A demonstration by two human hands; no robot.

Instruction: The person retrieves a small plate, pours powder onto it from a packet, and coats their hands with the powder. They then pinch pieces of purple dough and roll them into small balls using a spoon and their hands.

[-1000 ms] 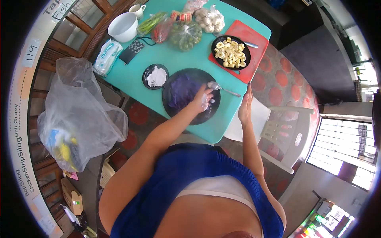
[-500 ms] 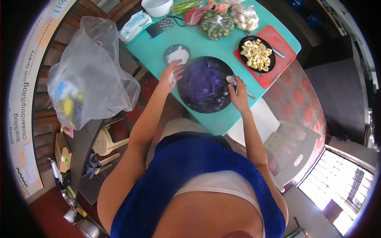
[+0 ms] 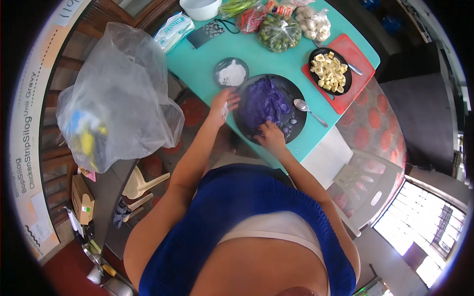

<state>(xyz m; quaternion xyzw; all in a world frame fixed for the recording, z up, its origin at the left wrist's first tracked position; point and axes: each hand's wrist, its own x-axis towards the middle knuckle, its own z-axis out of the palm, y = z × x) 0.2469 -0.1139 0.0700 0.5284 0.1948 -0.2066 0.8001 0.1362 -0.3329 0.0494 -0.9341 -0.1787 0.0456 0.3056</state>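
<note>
The fingers of the left hand [image 3: 225, 105] are loosely spread at the left rim of a large black plate [image 3: 296, 130], with white smears on the hand; whether they touch the rim, I cannot tell. The right hand [image 3: 271, 135] has its fingers bent down at the near edge of the purple dough [image 3: 266, 101]; whether they pinch any of it is hidden. The dough lies in a rough heap on that plate, a few small lumps beside it. A spoon [image 3: 310, 112] rests across the plate's right rim, handle outward. Just beyond the left hand, a small dish [image 3: 217, 74] holds white powder [image 3: 232, 74]. Farther right on the green table [image 3: 242, 47], yellow chunks [image 3: 330, 71] fill a black dish [image 3: 347, 83] on a red board [image 3: 358, 52].
</note>
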